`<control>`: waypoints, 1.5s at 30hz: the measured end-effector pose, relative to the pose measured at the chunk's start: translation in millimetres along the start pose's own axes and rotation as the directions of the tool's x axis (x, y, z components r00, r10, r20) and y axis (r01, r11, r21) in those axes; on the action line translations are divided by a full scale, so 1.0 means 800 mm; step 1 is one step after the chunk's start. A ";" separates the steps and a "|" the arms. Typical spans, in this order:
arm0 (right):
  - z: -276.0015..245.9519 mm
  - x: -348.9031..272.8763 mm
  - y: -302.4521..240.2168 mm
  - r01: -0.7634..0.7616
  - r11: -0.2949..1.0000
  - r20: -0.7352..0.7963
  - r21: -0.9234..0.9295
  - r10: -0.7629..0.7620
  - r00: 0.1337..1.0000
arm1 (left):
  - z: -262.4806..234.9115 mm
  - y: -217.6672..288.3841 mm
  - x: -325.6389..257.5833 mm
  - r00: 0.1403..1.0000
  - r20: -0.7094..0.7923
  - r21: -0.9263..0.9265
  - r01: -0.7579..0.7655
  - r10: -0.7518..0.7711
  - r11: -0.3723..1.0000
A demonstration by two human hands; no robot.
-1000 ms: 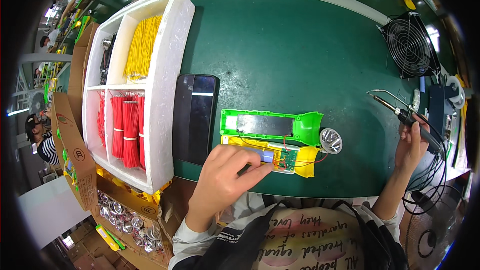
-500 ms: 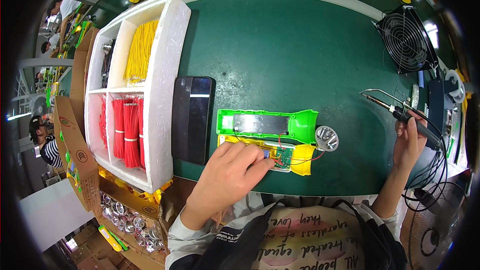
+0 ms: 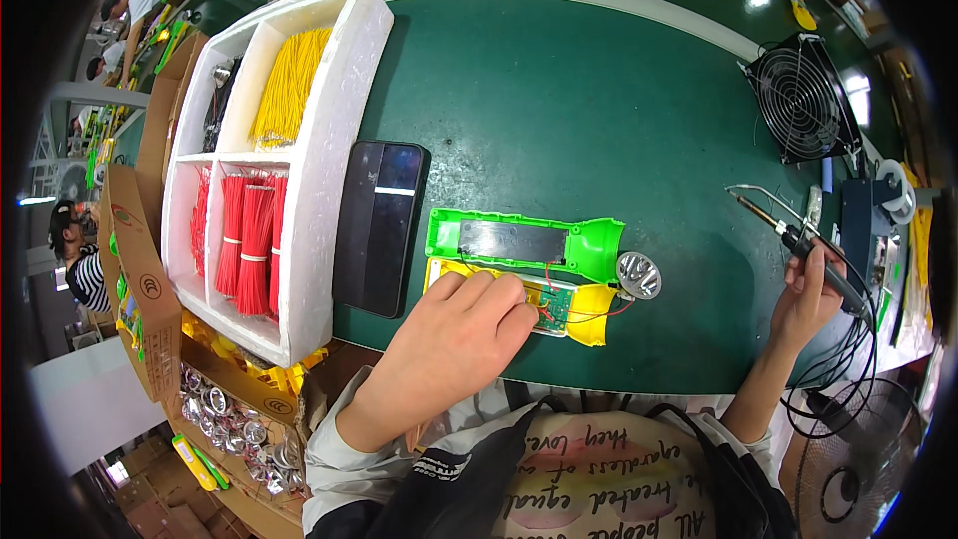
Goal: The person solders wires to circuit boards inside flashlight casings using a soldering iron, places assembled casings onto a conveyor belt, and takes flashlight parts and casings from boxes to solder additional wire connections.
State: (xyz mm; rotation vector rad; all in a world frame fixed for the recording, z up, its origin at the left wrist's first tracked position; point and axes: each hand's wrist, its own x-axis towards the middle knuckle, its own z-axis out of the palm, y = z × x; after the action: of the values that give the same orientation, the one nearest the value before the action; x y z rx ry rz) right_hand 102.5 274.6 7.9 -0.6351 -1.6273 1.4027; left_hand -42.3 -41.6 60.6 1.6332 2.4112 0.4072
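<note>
My left hand [image 3: 454, 334] lies over the left part of the yellow flashlight half-shell [image 3: 591, 324], fingers curled and thumb pressed in. Whatever its fingertips grip inside is hidden. To their right a green circuit board [image 3: 555, 309] with thin wires shows. Just beyond lies the green flashlight half-shell [image 3: 599, 250], holding a black rectangular block [image 3: 512, 241]. A round silver reflector [image 3: 639, 275] sits at the shells' right end, joined by a red wire. My right hand [image 3: 806, 299] is closed around a soldering iron [image 3: 798, 240], its tip raised, apart from the shells.
Left of the shells lie a black phone [image 3: 381, 230] and a white foam box [image 3: 339, 150] with red, yellow and black wires. A black fan [image 3: 801, 100] stands at the far right. Cables [image 3: 848, 369] hang beneath the iron. A carton [image 3: 150, 329] and reflectors [image 3: 235, 429] are lower left.
The view has shifted slightly. My left fingers have closed further over the yellow shell, and the blue bit by my thumb is now hidden. My right hand still holds the soldering iron.
</note>
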 end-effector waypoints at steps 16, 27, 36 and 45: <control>-0.003 -0.011 -0.005 0.031 0.992 0.081 0.120 -0.041 0.996 | 0.017 -0.007 -0.017 0.956 -0.284 -0.254 0.003 -0.078 0.967; 0.010 -0.009 -0.009 0.012 0.990 0.100 0.141 -0.027 0.995 | 0.062 -0.005 -0.026 0.825 -0.511 -0.369 0.043 -0.242 0.928; 0.014 -0.001 -0.012 -0.165 0.941 -0.019 0.295 0.179 0.984 | 0.071 -0.006 -0.024 0.777 -0.592 -0.331 0.008 -0.214 0.944; 0.014 0.004 -0.002 -0.251 0.853 0.006 0.458 0.279 0.960 | 0.071 -0.003 -0.026 0.764 -0.607 -0.324 0.013 -0.219 0.946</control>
State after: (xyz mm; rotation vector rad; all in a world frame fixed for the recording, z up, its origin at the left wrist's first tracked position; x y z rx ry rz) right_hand 92.0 270.8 10.5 -0.6279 -1.1245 1.8724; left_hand -19.1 -55.4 6.4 1.3320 2.6804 1.4407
